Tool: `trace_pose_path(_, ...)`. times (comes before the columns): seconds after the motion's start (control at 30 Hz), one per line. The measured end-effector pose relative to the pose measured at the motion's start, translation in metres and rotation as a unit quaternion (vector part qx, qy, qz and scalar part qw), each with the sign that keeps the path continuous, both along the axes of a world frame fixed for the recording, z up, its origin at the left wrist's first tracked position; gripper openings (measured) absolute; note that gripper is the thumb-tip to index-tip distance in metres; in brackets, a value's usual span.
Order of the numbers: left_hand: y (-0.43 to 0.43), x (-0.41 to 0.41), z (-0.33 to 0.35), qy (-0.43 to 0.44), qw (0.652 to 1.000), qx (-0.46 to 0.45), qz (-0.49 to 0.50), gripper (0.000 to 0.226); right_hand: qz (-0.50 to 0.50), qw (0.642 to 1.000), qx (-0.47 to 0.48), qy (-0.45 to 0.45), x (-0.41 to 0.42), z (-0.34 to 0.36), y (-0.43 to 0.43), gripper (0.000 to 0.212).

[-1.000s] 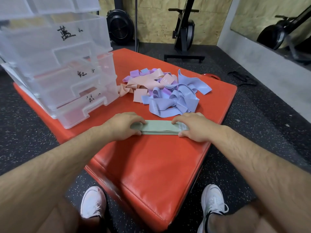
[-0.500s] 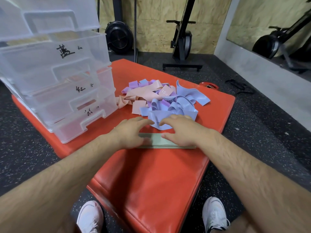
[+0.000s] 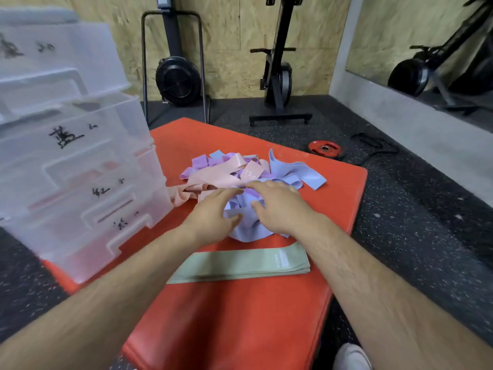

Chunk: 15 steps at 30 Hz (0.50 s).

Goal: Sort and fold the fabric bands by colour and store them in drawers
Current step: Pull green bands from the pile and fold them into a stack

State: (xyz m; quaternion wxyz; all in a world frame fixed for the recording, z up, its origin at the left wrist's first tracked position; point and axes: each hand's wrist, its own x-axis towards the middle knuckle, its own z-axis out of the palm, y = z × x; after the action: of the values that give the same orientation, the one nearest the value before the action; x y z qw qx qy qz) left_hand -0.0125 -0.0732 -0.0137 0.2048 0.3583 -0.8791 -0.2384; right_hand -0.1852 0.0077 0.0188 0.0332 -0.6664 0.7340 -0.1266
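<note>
A red padded mat (image 3: 240, 329) fills the middle of the view, lying on dark speckled flooring. On its left part stands a clear plastic drawer unit (image 3: 80, 169), its drawers stacked one above another and all pushed in, each front marked with dark handwritten characters; pinkish shapes show faintly through the lower fronts. Behind the mat, against a chipboard wall, stand black exercise machines (image 3: 277, 76).

Near the far middle of the mat lies a loose pile of fabric bands (image 3: 229, 174) – pink ones toward the drawers, purple at the back, pale blue at the front and right, all tangled over each other. One pink band shows a label reading 15. Nearer the person, apart from the pile, a green band (image 3: 240, 265) lies folded flat in a neat long strip, crosswise between the two forearms and touched by neither hand.

Both hands are on the blue front of the pile. The left hand (image 3: 213, 212) lies palm down, fingers nearly straight and close together, thumb spread below against blue fabric. The right hand (image 3: 280, 206) lies just beside it, fingers loosely spread over the bands, thumb pointing toward the left hand – neither is curled round a band.

A small red weight plate (image 3: 325, 148) lies on the floor beyond the mat's far right corner, and a white shoe (image 3: 352, 356) shows at the bottom edge
</note>
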Motion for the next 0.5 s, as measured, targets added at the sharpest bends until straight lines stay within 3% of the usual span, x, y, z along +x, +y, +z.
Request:
trace_pose_path(0.27, -0.097, -0.091, 0.017, -0.061, 0.996, -0.067, 0.0, 0.043, -0.084, 0.989, -0.093, -0.076, -0.038, -0.017, -0.053, 0.051)
trace_pose_path(0.4, -0.139, -0.133, 0.017, -0.124, 0.989, -0.074, 0.039, 0.052, -0.133, 0.983, -0.059, -0.114, -0.047, -0.032, -0.075, 0.056)
trace_pose_path(0.5, -0.179, -0.16, 0.013, -0.133, 0.989, -0.03, 0.054, 0.04, -0.16, 0.976, -0.044, -0.143, -0.045, -0.042, -0.09, 0.058)
